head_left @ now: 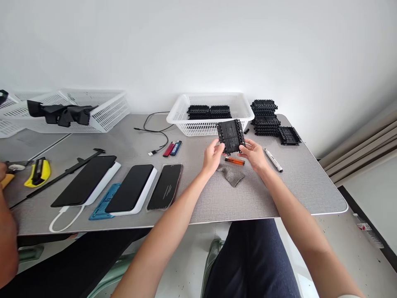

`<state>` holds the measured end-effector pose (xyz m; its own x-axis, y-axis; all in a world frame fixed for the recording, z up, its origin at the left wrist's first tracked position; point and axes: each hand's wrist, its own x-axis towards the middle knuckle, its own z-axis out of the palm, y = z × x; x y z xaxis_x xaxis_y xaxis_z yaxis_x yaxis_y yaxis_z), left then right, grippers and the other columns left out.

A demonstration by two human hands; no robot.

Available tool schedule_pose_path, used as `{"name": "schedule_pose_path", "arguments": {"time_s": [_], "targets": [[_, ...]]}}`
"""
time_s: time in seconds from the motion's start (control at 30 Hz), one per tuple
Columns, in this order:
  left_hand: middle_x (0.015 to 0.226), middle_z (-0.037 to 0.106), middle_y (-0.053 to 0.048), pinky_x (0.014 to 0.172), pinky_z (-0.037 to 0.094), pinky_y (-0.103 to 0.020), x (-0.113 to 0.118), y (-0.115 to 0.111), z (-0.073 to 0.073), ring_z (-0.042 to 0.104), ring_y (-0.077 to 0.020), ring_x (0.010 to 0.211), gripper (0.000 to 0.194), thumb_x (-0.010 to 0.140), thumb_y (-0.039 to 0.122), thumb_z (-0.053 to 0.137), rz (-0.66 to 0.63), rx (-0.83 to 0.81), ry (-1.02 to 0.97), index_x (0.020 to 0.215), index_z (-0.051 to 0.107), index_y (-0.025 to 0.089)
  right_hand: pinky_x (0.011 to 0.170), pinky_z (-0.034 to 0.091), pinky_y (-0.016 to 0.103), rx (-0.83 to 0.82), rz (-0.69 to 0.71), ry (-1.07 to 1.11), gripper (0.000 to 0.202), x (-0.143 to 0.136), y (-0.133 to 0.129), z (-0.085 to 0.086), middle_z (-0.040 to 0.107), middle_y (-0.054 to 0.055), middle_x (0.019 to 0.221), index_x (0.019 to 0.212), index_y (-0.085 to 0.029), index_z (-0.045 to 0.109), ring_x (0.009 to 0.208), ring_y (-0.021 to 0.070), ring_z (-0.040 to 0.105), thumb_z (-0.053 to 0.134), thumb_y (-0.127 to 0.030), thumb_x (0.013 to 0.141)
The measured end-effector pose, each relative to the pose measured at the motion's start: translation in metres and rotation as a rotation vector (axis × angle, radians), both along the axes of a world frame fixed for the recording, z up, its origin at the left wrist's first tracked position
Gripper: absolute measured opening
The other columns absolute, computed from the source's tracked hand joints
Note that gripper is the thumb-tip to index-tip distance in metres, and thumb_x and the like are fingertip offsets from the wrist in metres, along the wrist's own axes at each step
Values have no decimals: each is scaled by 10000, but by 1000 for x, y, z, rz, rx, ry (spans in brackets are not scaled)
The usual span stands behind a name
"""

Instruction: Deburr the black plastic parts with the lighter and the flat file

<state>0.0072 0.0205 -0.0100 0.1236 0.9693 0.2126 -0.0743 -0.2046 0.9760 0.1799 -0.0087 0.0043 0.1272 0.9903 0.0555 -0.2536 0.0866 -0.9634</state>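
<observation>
Between my two hands I hold up a flat black plastic part [231,136] with toothed side edges, slightly tilted. My left hand [212,157] grips its lower left corner, and my right hand [253,154] pinches the lower right corner. Just beneath it an orange lighter [235,160] lies on the table, with a crumpled grey cloth [232,175] in front. Similar black parts lie in a white plastic basket [201,129] behind. More of them are stacked in a pile [266,120] to the right, with a single one [290,135] beside it.
A white marker [273,160] lies right of my hand. To the left are red [169,149] and blue lighters [176,148], a cable [155,130], several phones [165,187], a caliper [71,169] and a yellow cutter [37,171]. Another person's arm [6,231] shows at far left.
</observation>
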Motion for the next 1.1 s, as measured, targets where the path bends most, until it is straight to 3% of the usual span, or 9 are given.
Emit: {"name": "schedule_pose_path", "arguments": {"time_s": [0.1, 0.17, 0.23, 0.33, 0.47, 0.6, 0.73, 0.87, 1.1], "targets": [[992, 720, -96, 611, 498, -326, 0, 2, -3, 659, -196, 633, 640, 764, 709, 653, -4, 40, 48, 1150, 614, 200, 728, 546, 370, 101, -48, -414, 338, 12, -2, 7, 738, 61, 896, 1031, -196, 678, 795, 206, 673, 714, -434, 794], [982, 720, -90, 580, 483, -311, -2, 5, -5, 637, -168, 568, 677, 745, 728, 659, 43, 42, 42, 1161, 611, 197, 770, 507, 409, 117, -202, -813, 281, 31, -4, 14, 728, 93, 890, 918, -197, 696, 850, 243, 667, 633, -468, 879], [978, 716, -91, 570, 482, -309, -5, 7, -6, 624, -155, 540, 722, 732, 746, 657, 91, 48, 52, 1189, 609, 189, 754, 470, 424, -36, -410, -1139, 276, 56, -5, 20, 709, 139, 925, 844, -192, 673, 917, 291, 645, 669, -468, 865], [922, 706, -84, 558, 494, -310, -7, 9, -8, 609, -149, 528, 767, 744, 765, 626, 125, 72, 100, 1230, 604, 172, 723, 438, 435, -341, -465, -1286, 284, 93, -7, 19, 683, 212, 955, 852, -172, 646, 986, 352, 623, 825, -355, 729], [877, 697, -91, 530, 521, -285, -6, 9, -10, 649, -173, 612, 814, 750, 764, 619, 175, 77, 140, 1265, 592, 134, 704, 457, 458, -575, -367, -1273, 367, 114, -6, 9, 674, 208, 799, 679, -154, 608, 872, 374, 658, 930, -260, 540], [933, 720, -122, 526, 547, -271, -6, 9, -12, 683, -186, 665, 784, 774, 709, 648, 194, 66, 169, 1286, 593, 118, 772, 478, 466, -608, -366, -1279, 227, 107, -2, 8, 688, 218, 936, 835, -126, 634, 935, 369, 662, 794, -249, 733], [935, 732, -140, 512, 556, -268, -7, 9, -13, 708, -215, 721, 763, 782, 682, 661, 199, 74, 177, 1284, 603, 109, 732, 472, 361, -250, -422, -1125, 200, 90, 2, 16, 681, 129, 968, 1040, -171, 578, 868, 249, 640, 510, -344, 964], [913, 733, -134, 487, 549, -259, -7, 10, -14, 716, -232, 758, 744, 783, 665, 673, 189, 91, 175, 1275, 609, 111, 527, 395, 267, 257, -362, -626, 326, 68, 2, 22, 608, 4, 778, 1168, -237, 446, 578, 149, 515, 533, -466, 955], [768, 718, -80, 476, 542, -259, -6, 6, -10, 702, -211, 682, 663, 814, 640, 653, 161, 140, 215, 1216, 637, 114, 478, 385, 250, 437, -163, -129, 266, 56, -1, 34, 619, 0, 755, 1021, -266, 525, 523, 116, 486, 525, -517, 935]]}}
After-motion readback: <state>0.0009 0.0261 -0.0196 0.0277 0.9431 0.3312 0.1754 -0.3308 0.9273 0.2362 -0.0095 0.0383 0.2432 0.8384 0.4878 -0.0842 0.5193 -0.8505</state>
